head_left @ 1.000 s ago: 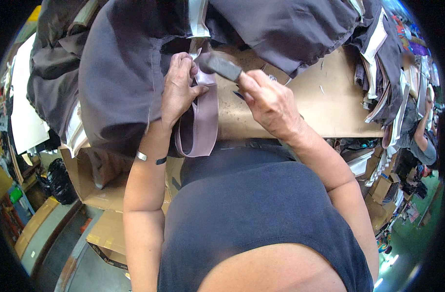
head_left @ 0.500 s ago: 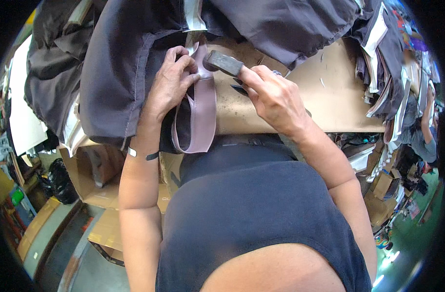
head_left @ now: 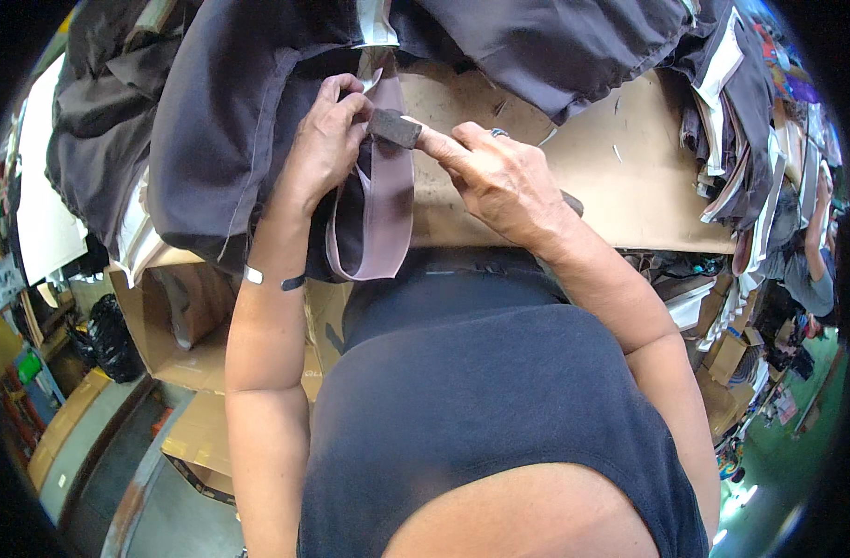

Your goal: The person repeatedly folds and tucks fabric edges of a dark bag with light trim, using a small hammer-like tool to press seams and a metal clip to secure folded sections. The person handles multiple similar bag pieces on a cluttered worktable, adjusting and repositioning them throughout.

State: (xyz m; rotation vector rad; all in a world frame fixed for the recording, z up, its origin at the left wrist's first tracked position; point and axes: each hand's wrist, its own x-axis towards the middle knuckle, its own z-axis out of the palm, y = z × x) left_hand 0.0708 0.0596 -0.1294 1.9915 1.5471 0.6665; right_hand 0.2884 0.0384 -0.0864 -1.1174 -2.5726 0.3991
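Note:
My left hand (head_left: 325, 139) is closed, its thumb and fingers pinching the edge of a mauve leather-like strap (head_left: 392, 209). The strap hangs in a loop toward me over the table edge, and its upper part runs toward the dark fabric. My right hand (head_left: 513, 181) is closed round a hammer with a dark block head (head_left: 394, 128); its index finger stretches toward the head, and the handle end shows behind the hand. The hammer head lies over the strap, right beside my left fingertips, hiding that part of the strap. Whether it touches cannot be made out.
Large dark fabric pieces (head_left: 225, 139) drape over the table's far and left sides. A tan board (head_left: 667, 186) covers the tabletop. Stacked dark and white pieces (head_left: 727, 139) hang at the right. Cardboard boxes (head_left: 197, 437) stand below left. Another person's arm (head_left: 818, 223) shows far right.
The hammer and my right hand have moved left and slightly down, bringing the head over the strap. A black pointed piece under the hand no longer shows. My left hand has shifted slightly up.

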